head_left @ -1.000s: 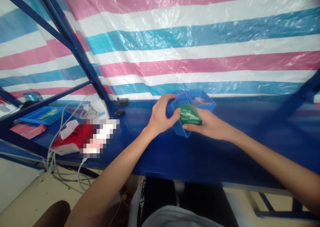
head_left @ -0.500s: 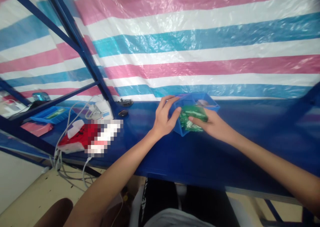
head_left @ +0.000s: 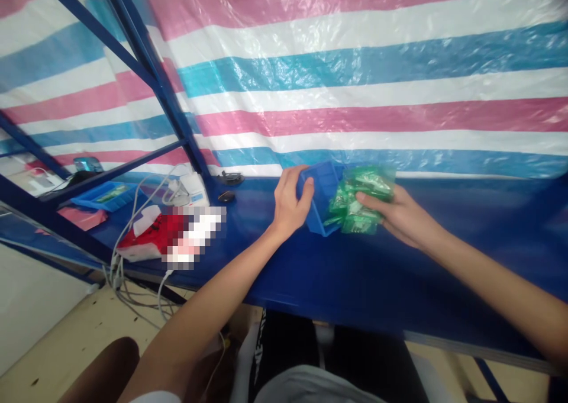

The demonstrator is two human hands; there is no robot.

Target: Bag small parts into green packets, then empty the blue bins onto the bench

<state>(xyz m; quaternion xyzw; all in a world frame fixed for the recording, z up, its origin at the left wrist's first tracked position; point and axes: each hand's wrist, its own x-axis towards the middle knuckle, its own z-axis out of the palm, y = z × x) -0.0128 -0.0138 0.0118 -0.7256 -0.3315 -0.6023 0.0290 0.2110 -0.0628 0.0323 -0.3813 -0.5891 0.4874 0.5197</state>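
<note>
Green packets [head_left: 369, 181] under the right hand's [head_left: 408, 216] thumb, partly beyond its tip

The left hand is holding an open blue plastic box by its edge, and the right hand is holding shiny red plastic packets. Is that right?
Not quite: the packets aren't red. The head view shows the right hand holding shiny green plastic packets. The left hand is indeed holding the open blue plastic box by its edge.

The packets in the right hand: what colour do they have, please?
The packets are shiny green; the head view shows it best.
</note>
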